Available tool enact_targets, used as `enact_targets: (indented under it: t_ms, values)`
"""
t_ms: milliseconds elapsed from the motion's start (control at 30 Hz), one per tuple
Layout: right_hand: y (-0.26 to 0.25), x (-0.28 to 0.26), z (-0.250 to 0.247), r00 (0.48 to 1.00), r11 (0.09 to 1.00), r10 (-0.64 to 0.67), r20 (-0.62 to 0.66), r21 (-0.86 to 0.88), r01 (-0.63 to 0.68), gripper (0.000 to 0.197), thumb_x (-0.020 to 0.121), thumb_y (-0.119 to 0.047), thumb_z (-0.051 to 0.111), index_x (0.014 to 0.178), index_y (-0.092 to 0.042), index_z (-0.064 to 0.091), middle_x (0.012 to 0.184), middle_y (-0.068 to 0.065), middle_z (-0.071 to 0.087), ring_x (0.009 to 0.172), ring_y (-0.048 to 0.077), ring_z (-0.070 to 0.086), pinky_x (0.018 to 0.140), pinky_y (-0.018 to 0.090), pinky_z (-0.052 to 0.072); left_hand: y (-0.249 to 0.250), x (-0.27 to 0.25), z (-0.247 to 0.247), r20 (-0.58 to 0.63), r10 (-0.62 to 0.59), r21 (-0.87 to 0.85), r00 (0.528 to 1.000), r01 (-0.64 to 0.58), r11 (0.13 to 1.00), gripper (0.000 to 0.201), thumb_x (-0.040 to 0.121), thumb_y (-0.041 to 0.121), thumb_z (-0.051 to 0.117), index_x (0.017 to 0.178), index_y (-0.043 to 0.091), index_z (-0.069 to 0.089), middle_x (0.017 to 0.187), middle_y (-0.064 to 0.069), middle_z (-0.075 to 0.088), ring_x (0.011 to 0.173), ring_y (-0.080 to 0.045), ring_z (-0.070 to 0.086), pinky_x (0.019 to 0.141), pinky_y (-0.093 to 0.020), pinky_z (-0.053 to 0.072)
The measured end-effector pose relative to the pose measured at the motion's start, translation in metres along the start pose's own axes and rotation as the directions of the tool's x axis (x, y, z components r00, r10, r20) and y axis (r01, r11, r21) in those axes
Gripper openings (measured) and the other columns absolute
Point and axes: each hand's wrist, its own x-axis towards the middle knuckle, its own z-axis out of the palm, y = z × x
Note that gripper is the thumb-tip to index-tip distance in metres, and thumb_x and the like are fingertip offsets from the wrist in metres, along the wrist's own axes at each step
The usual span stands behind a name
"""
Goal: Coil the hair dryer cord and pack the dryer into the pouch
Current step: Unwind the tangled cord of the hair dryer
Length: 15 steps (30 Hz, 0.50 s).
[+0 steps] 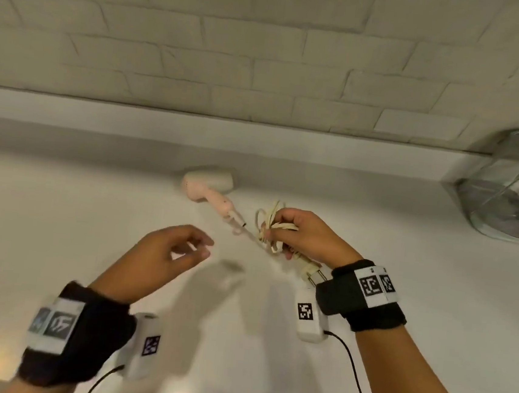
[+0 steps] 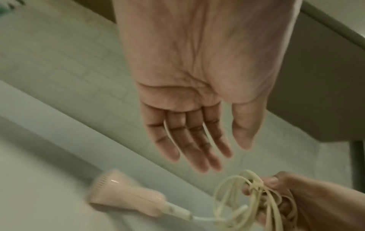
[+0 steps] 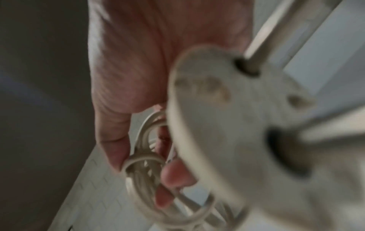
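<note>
Bunched in the right hand (image 1: 306, 237), fingers curled round it so no loop springs free: the cream rubbery cord (image 1: 269, 226), plug (image 1: 312, 272) by the wrist; on the white counter (image 1: 92, 212), the pale pink plastic hair dryer (image 1: 210, 187); empty, loose-fingered, likely ready to help: the left hand (image 1: 163, 256); pouch unseen.

The head view is lit warm and a bit dim, with soft gray shadows of the arms on the white counter (image 1: 434, 276) in the middle and small bright glare spots near the bottom edge. The wall tiles (image 1: 265, 54) bend at the edges of that picture, and the left hand (image 1: 163, 256) and its wristband (image 1: 58, 332) at the lower left look smeared. The left wrist view is greenish and blurry on the hair dryer (image 2: 126, 198) at the bottom, and the right wrist view is the fuzziest, with the plug (image 3: 247, 132) on the right side big and out of focus and the left side dark.
</note>
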Motion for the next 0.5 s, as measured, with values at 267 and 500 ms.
enact_targets:
  t_ms: [267, 500]
  values:
    - [-0.049, -0.022, -0.021, 0.991, 0.948, -0.120, 0.063, 0.303, 0.096, 0.023, 0.094, -0.029, 0.044, 0.101, -0.012, 0.057, 0.083, 0.006, 0.064, 0.068, 0.016, 0.062, 0.073, 0.043, 0.056, 0.067, 0.069, 0.056, -0.061, 0.200, -0.265, 0.978, -0.209, 0.941, 0.015, 0.079, 0.031, 0.067, 0.089, 0.035, 0.057, 0.082, 0.010, 0.065, 0.074, 0.001, 0.060, 0.070, -0.020, 0.048]
    - [-0.056, -0.028, -0.029, 0.986, 0.907, -0.131, 0.103, 0.413, 0.077, 0.034, 0.098, -0.026, 0.033, 0.125, -0.013, 0.048, 0.109, 0.013, 0.059, 0.100, 0.032, 0.062, 0.078, 0.050, 0.055, 0.075, 0.082, 0.042, -0.186, 0.213, -0.296, 0.959, -0.261, 0.919, 0.015, 0.093, 0.023, 0.044, 0.082, 0.031, 0.052, 0.070, 0.012, 0.053, 0.059, 0.011, 0.052, 0.059, -0.008, 0.039]
